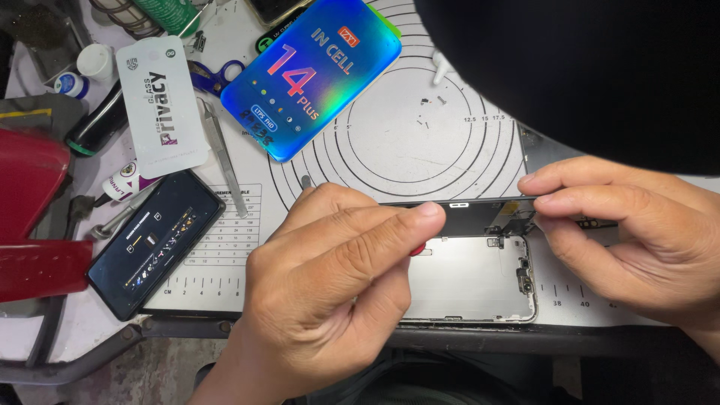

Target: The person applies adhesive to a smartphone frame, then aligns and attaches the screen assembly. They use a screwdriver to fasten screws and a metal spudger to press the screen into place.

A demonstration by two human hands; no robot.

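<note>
My left hand (330,277) and my right hand (630,232) both grip a black phone screen panel (480,214), held on edge and tilted up. Thumb and fingers of each hand pinch its top rim. Below it lies the opened phone housing (472,281), flat on a white repair mat (405,135) with printed circles. Something small and red (417,248) peeks out under my left thumb; I cannot tell what it is.
A shiny blue replacement-screen package (311,75) lies at the back. A white glass-protector sleeve (161,105), tweezers (223,154), blue-handled scissors (214,75) and a lit phone (154,240) sit to the left. A red object (30,217) is at the far left.
</note>
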